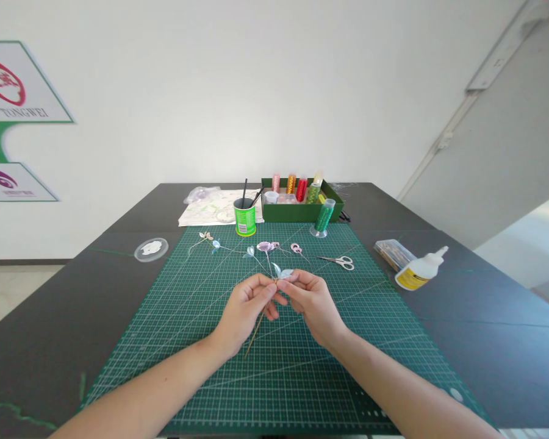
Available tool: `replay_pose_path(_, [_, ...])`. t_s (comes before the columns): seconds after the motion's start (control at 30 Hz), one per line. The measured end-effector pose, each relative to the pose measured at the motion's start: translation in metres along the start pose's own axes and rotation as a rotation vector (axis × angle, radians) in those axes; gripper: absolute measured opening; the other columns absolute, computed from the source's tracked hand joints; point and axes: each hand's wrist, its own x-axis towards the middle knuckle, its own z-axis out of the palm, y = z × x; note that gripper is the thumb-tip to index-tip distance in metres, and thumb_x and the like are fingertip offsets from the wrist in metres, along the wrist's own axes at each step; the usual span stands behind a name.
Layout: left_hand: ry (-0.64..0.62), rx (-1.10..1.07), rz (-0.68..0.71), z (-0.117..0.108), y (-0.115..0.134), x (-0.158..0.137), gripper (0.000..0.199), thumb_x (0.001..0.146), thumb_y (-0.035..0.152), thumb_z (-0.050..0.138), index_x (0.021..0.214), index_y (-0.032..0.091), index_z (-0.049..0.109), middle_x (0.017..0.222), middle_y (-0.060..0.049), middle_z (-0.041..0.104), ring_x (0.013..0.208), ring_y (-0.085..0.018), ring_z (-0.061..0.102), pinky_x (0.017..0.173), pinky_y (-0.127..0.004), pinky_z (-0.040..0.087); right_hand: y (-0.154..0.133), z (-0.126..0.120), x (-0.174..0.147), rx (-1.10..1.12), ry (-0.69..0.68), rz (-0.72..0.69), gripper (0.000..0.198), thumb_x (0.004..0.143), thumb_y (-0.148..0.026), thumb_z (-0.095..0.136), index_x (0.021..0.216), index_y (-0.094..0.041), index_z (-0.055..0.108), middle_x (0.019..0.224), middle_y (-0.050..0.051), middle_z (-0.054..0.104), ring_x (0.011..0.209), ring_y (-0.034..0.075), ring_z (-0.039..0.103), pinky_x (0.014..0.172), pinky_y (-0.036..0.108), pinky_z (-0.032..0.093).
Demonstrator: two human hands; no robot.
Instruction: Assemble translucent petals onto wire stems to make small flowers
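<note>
Over the middle of the green cutting mat (201,366), my two hands meet at a thin wired flower stem. My left hand (241,308) pinches the brown stem (254,339) between thumb and fingertips, its lower end slanting down toward me. My right hand (315,303) pinches beside it, at the base of pale blue leaves (282,272). A lilac oval petal (265,246) on a wire rises just beyond my fingers; whether it joins the held stem is hard to see. Farther back lie a wired blue petal (216,244), a pale blue leaf piece (250,251) and pink loops (296,248).
White-handled scissors (345,263) and a green thread spool (324,216) are on the mat's right side. Behind stand a green can (244,219) with dark sticks and a box (293,213) of spools. A glue bottle (418,272) is right; a round lid (151,249) left.
</note>
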Motion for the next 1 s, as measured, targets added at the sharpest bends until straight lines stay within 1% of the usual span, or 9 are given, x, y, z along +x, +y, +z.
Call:
replay_pose_path(0.07, [0.000, 0.003, 0.017, 0.001, -0.002, 0.000, 0.031, 0.088, 0.045, 0.064, 0.080, 0.016, 0.056, 0.067, 0.002, 0.061, 0.046, -0.005, 0.044, 0.044, -0.017, 0.035, 0.001, 0.001, 0.000, 0.007, 0.014, 0.000, 0.038, 0.063, -0.045, 0.086, 0.068, -0.017, 0.060, 0.046, -0.009, 0.038, 0.043, 0.004, 0.019, 0.041, 0.023, 0.011])
replay_pose_path(0.13, [-0.002, 0.004, 0.023, 0.001, -0.004, 0.000, 0.032, 0.090, 0.045, 0.061, 0.079, 0.017, 0.052, 0.061, 0.006, 0.050, 0.045, -0.004, 0.034, 0.041, -0.016, 0.026, 0.001, 0.002, 0.000, 0.008, 0.026, -0.004, 0.039, 0.061, -0.045, 0.087, 0.067, -0.017, 0.061, 0.047, -0.008, 0.040, 0.043, 0.003, 0.019, 0.041, 0.023, 0.011])
replay_pose_path(0.27, [-0.007, 0.005, 0.034, -0.001, -0.005, 0.001, 0.033, 0.090, 0.046, 0.059, 0.078, 0.018, 0.048, 0.060, 0.008, 0.041, 0.046, -0.005, 0.029, 0.041, -0.016, 0.023, 0.002, 0.002, 0.000, -0.011, 0.023, -0.019, 0.036, 0.064, -0.047, 0.085, 0.071, -0.016, 0.066, 0.046, -0.009, 0.036, 0.043, 0.004, 0.018, 0.041, 0.023, 0.011])
replay_pose_path(0.43, [-0.003, 0.048, 0.031, -0.004, -0.004, 0.004, 0.032, 0.092, 0.045, 0.057, 0.077, 0.019, 0.047, 0.061, 0.008, 0.041, 0.045, -0.005, 0.027, 0.040, -0.017, 0.021, 0.003, 0.000, 0.000, -0.050, 0.021, -0.025, 0.036, 0.068, -0.049, 0.081, 0.078, -0.016, 0.068, 0.047, -0.009, 0.035, 0.044, 0.005, 0.018, 0.042, 0.024, 0.012])
replay_pose_path(0.63, [0.021, 0.153, 0.068, -0.007, -0.004, 0.005, 0.030, 0.094, 0.044, 0.053, 0.077, 0.019, 0.048, 0.060, 0.007, 0.043, 0.045, -0.006, 0.029, 0.042, -0.019, 0.023, 0.002, -0.001, 0.000, -0.234, 0.021, -0.157, 0.030, 0.075, -0.045, 0.074, 0.079, -0.016, 0.069, 0.051, -0.008, 0.033, 0.048, 0.007, 0.022, 0.045, 0.024, 0.016])
replay_pose_path(0.73, [0.058, 0.260, 0.120, -0.009, -0.003, 0.005, 0.029, 0.094, 0.042, 0.052, 0.077, 0.019, 0.050, 0.061, 0.006, 0.045, 0.046, -0.007, 0.033, 0.045, -0.020, 0.027, 0.002, -0.003, 0.000, -0.387, 0.038, -0.246, 0.025, 0.080, -0.041, 0.068, 0.079, -0.016, 0.071, 0.051, -0.008, 0.028, 0.048, 0.008, 0.023, 0.047, 0.025, 0.020])
replay_pose_path(0.83, [0.134, 0.408, 0.177, -0.012, -0.002, 0.006, 0.027, 0.094, 0.040, 0.051, 0.077, 0.019, 0.053, 0.062, 0.004, 0.050, 0.053, -0.010, 0.042, 0.052, -0.022, 0.034, 0.002, -0.005, -0.003, -0.626, 0.044, -0.359, 0.020, 0.084, -0.033, 0.064, 0.076, -0.016, 0.071, 0.050, -0.008, 0.025, 0.047, 0.008, 0.025, 0.048, 0.026, 0.023])
replay_pose_path(0.93, [0.183, 0.588, 0.207, -0.017, 0.000, 0.008, 0.024, 0.095, 0.035, 0.050, 0.079, 0.019, 0.056, 0.065, 0.003, 0.055, 0.059, -0.012, 0.049, 0.058, -0.024, 0.038, -0.001, -0.006, -0.008, -0.794, -0.039, -0.447, 0.019, 0.086, -0.029, 0.062, 0.077, -0.016, 0.072, 0.050, -0.008, 0.027, 0.046, 0.008, 0.026, 0.049, 0.025, 0.024])
replay_pose_path(1.0, [0.150, 0.703, 0.200, -0.020, 0.002, 0.009, 0.021, 0.095, 0.032, 0.049, 0.080, 0.020, 0.057, 0.066, 0.003, 0.058, 0.060, -0.013, 0.051, 0.058, -0.024, 0.037, -0.007, -0.008, -0.010, -0.810, -0.125, -0.452, 0.020, 0.087, -0.030, 0.062, 0.079, -0.017, 0.074, 0.050, -0.007, 0.030, 0.047, 0.008, 0.027, 0.049, 0.025, 0.025])
